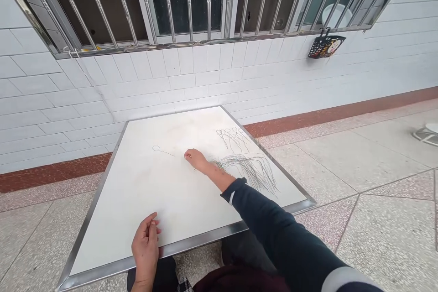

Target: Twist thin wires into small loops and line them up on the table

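My right hand (195,159) reaches over the middle of the white table (112,219), its fingers closed in a pinch; what they hold, if anything, is too small to tell. Left of it lies a single thin wire-like strand with a small loop (156,148) at its far end. Under and beside my right forearm is a loose bundle of long dark strands (255,169). Behind the bundle sits a group of looped strands (232,137). My left hand (146,244) is at the near edge, fingers loosely bent and slightly apart, with nothing visible in it.
The metal-edged table stands near a white tiled wall (191,77) under a barred window. A dark patterned bag (326,46) hangs from the bars at the right. Part of a round white-topped object (429,132) stands on the floor at the far right.
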Demonstrator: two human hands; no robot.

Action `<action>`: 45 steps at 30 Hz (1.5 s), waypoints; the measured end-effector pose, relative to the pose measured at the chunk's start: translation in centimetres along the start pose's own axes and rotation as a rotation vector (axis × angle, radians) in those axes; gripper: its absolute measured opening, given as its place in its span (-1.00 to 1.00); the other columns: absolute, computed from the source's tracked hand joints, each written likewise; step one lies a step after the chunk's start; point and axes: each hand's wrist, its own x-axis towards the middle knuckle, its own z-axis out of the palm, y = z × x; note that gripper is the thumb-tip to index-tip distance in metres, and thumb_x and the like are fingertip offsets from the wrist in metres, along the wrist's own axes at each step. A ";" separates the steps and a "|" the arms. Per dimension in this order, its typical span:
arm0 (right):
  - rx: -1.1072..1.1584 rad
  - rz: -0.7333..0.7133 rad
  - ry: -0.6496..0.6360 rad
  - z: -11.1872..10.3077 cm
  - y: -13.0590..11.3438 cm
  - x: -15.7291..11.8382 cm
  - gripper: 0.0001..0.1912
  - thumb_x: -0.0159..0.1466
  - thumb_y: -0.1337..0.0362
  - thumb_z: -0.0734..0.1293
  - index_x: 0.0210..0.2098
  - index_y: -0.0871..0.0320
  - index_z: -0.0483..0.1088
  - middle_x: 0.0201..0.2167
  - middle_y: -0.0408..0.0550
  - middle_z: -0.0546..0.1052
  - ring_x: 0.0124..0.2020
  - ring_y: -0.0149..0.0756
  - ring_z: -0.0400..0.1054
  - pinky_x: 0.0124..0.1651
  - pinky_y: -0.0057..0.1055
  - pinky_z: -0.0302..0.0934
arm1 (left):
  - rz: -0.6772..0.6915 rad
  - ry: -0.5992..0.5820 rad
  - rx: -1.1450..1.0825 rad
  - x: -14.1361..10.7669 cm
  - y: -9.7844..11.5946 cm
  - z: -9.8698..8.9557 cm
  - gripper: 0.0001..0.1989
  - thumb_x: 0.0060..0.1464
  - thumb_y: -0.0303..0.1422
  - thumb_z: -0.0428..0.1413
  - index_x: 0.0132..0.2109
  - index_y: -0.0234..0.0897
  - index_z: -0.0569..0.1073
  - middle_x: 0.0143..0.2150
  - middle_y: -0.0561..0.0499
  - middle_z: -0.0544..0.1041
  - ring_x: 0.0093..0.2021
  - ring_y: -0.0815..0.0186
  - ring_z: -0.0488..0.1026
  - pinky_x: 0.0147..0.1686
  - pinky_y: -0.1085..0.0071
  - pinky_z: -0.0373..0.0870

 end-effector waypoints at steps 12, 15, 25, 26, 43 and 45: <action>0.197 0.223 -0.097 5.6 -5.2 5.3 -0.67 0.33 0.21 0.26 0.04 0.19 0.31 0.02 0.04 0.38 -0.06 -0.21 0.36 -0.04 -0.16 0.31 | -0.003 -0.026 -0.018 -0.5 -0.5 0.2 -0.57 0.06 -0.07 0.04 -0.05 -0.25 0.49 -0.25 -0.06 0.54 -0.42 0.27 0.45 -0.38 0.33 0.40; 0.408 0.257 -0.173 5.4 -5.5 2.3 -0.70 0.33 0.20 0.26 0.01 0.20 0.32 -0.02 0.02 0.40 -0.10 -0.25 0.37 -0.09 -0.20 0.33 | -0.053 -0.018 -0.133 -0.5 0.0 0.2 -0.57 0.01 -0.07 0.10 -0.07 -0.25 0.51 -0.28 -0.04 0.53 -0.43 0.30 0.43 -0.42 0.37 0.37; 1.271 0.291 -0.671 3.2 -4.4 -19.1 -0.64 0.11 0.03 0.43 -0.36 0.19 0.33 -0.41 -0.14 0.32 -0.52 -0.58 0.13 -0.55 -0.64 -0.02 | -0.154 -0.117 -0.579 0.0 6.5 0.0 -0.44 -0.04 -0.13 0.20 0.10 -0.22 0.36 0.01 -0.16 0.51 -0.05 0.22 0.46 -0.15 0.34 0.38; 1.315 0.308 -0.703 3.0 -4.3 -20.4 -0.65 0.11 0.05 0.43 -0.36 0.20 0.33 -0.42 -0.15 0.30 -0.52 -0.59 0.11 -0.56 -0.65 -0.04 | -0.160 -0.147 -0.619 -0.3 7.3 0.1 -0.44 -0.04 -0.15 0.21 0.11 -0.21 0.35 0.03 -0.17 0.49 -0.03 0.22 0.46 -0.13 0.33 0.38; 1.203 0.088 -0.455 1.5 -5.8 -28.8 -0.73 0.22 0.05 0.34 -0.34 0.16 0.39 -0.38 -0.15 0.35 -0.36 -0.44 0.18 -0.23 -0.48 0.10 | -0.101 -0.085 -0.761 -8.2 11.9 -1.1 -0.55 -0.08 -0.33 0.27 0.00 -0.24 0.41 -0.38 0.09 0.47 -0.36 0.43 0.40 -0.41 0.54 0.29; 1.064 -0.005 -0.254 0.7 -6.6 -28.6 -0.72 0.25 0.03 0.30 -0.27 0.11 0.41 -0.36 -0.16 0.36 -0.33 -0.40 0.19 -0.19 -0.45 0.09 | -0.083 -0.123 -0.728 -9.2 12.0 -1.0 -0.50 -0.06 -0.33 0.25 0.06 -0.24 0.37 -0.39 0.08 0.48 -0.35 0.40 0.41 -0.42 0.52 0.30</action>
